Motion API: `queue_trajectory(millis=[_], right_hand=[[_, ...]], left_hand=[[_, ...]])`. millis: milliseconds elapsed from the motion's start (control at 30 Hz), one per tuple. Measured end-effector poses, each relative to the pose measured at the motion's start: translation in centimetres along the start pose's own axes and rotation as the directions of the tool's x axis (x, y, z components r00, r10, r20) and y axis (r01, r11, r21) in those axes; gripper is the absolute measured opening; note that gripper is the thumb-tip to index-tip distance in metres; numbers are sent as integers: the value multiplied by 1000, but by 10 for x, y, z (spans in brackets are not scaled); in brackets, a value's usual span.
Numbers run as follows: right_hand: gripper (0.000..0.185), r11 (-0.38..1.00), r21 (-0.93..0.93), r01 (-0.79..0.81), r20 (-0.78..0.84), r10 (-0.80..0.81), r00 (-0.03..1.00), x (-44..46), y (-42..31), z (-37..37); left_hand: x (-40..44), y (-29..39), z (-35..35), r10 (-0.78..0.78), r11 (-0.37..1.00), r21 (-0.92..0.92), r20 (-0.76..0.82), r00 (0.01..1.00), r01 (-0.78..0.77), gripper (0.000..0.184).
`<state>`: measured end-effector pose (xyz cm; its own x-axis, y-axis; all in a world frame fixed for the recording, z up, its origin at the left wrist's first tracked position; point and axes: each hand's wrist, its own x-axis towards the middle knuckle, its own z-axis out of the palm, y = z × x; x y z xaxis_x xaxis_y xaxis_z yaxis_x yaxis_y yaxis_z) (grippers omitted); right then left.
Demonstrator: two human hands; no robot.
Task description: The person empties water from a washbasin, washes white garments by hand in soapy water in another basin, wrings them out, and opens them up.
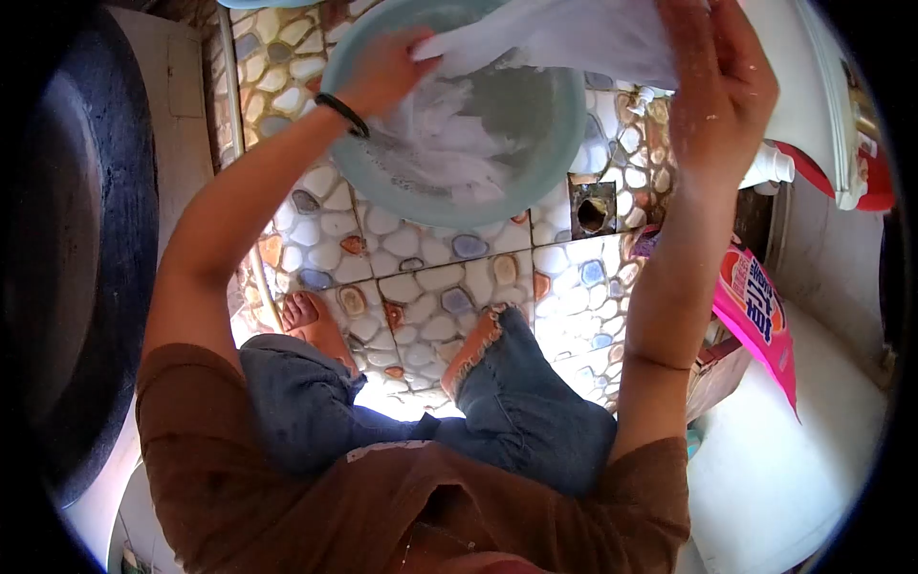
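Note:
A wet white cloth (564,38) is stretched between my two hands above a pale blue-green basin (349,105). My left hand (387,72), with a dark band on its wrist, pinches the cloth's left end over the basin's left side. My right hand (722,86) is raised higher at the upper right, its fingers closed round the other end. Cloudy water fills the basin, and more white cloth (459,158) lies in it with some suds. The top of the stretched cloth runs out of view.
The basin stands on a pebble-patterned tiled floor (421,258) with a square drain hole (593,212) beside it. A pink packet (760,306) and a white bottle (770,165) are at the right. A large dark round pan (81,230) stands at the left. My bare foot (320,330) is below the basin.

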<state>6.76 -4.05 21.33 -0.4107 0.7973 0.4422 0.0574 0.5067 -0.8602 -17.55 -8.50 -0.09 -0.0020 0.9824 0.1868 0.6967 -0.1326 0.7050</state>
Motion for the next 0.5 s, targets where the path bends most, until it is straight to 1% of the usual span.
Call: queue_trajectory(millis=[33,67,100,133,167,267,300,333,400,433,467,500], right_hand=[[13,997,-59,-51,57,55,997,0,-5,-9],[14,950,-170,-261,-47,256,965,-4,-3,-10],[13,925,-229,-302,6,312,950,-10,14,-15],[14,896,-287,-338,57,369,928,-18,39,-24],[22,875,-381,-298,11,327,945,-25,58,-38],[22,925,-312,-217,39,241,970,-45,90,-15],[22,844,-519,-134,-46,129,991,-49,89,-6],[23,877,-472,-87,-36,79,996,-53,85,7],[28,929,-369,14,-22,-23,999,-61,70,38],[25,931,-366,-16,113,61,992,-66,61,51],[22,929,-368,-45,245,144,959,-69,56,63],[23,922,-361,-138,298,254,920,-71,57,76]], left_hand=[[16,-7,-17,117,993,-22,-28,993,-118,35],[34,10,-47,99,966,-232,-84,991,-116,32],[57,38,-88,70,894,-432,-133,989,-121,29],[55,106,-121,-144,983,-138,-187,972,119,22],[59,107,-126,-193,800,-599,-204,960,34,26],[49,152,-131,-310,583,-811,-163,937,52,26],[46,136,-138,-125,473,-876,40,991,95,26],[43,127,-146,70,387,-901,240,968,195,26],[35,129,-123,-74,499,-856,115,991,137,26],[31,133,-124,-2,516,-852,105,995,91,26],[30,143,-125,-78,498,-861,72,994,101,26],[30,160,-126,-154,477,-872,43,987,112,26]])
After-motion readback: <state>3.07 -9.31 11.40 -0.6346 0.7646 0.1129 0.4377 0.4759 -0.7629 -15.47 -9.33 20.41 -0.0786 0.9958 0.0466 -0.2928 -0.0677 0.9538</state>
